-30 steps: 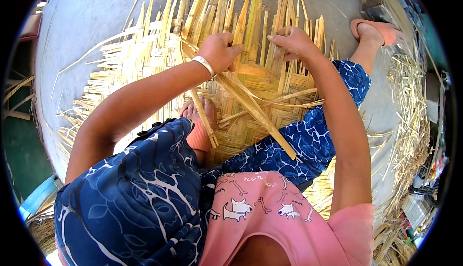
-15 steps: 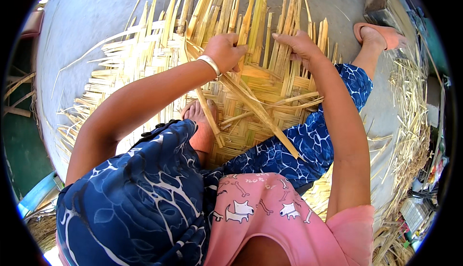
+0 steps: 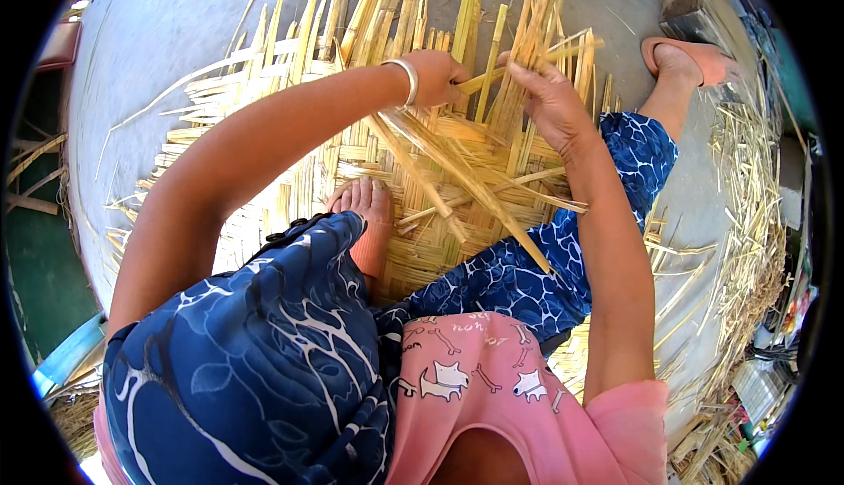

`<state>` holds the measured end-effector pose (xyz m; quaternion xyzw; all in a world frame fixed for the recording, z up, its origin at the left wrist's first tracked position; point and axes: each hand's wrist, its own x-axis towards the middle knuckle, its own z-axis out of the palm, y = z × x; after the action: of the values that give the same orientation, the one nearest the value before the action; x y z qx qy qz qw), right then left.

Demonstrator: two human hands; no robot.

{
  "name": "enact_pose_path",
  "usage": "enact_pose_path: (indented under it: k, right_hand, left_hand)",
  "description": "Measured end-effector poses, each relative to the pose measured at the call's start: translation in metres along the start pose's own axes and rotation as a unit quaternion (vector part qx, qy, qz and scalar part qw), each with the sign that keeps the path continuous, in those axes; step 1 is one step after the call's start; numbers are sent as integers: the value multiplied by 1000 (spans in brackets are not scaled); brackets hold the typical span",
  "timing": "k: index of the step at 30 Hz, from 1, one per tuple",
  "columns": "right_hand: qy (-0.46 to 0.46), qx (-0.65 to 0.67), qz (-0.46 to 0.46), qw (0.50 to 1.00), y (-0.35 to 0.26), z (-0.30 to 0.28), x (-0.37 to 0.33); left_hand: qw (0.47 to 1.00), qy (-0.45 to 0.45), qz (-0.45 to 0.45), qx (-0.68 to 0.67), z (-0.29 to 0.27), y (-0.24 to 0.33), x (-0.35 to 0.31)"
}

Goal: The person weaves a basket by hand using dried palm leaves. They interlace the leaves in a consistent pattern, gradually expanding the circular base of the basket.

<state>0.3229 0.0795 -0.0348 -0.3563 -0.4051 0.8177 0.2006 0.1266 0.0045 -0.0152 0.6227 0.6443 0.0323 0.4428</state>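
A partly woven mat [image 3: 411,261] of split yellow cane strips lies on the floor between my legs, its loose strip ends fanning out at the far side. My left hand [image 3: 436,79], with a pale bangle at the wrist, grips a weaving strip [image 3: 482,83]. That strip runs rightward behind the raised strips, and its tip shows beyond them. With thumb and fingers, my right hand [image 3: 552,105] pinches a bunch of upright strips [image 3: 538,23], tilted up off the floor. Loose strips [image 3: 479,188] slant across the woven part below my left hand.
My left foot [image 3: 365,208] in an orange slipper presses on the mat. The other foot [image 3: 688,65] is stretched out at the right, beside a block [image 3: 684,3]. Straw and cane scraps [image 3: 745,212] are heaped along the right side. A blue object [image 3: 70,355] sits at the lower left.
My left hand has moved right, bringing a strip across toward my right hand. My right hand has closed on upright strips and lifted them. The loose slanting strips have shifted right.
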Motion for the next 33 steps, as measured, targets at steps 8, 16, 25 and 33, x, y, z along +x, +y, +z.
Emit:
enact_pose_path:
  k: [8,16,25,33]
  right_hand:
    - [164,5,-52,985,13,-18,-27]
    - [327,5,-27,945,56,-6,-65]
    - [282,85,-68,953,52,-34,-75]
    - [229,70,-81,967,16,-43,-89]
  left_hand:
    - [986,-83,-113,-93,-3,-4,18]
    - [978,-84,-26,190,4,19,20]
    - [966,78,193,150,45,60,26]
    - [989,58,108,77,53,75,51]
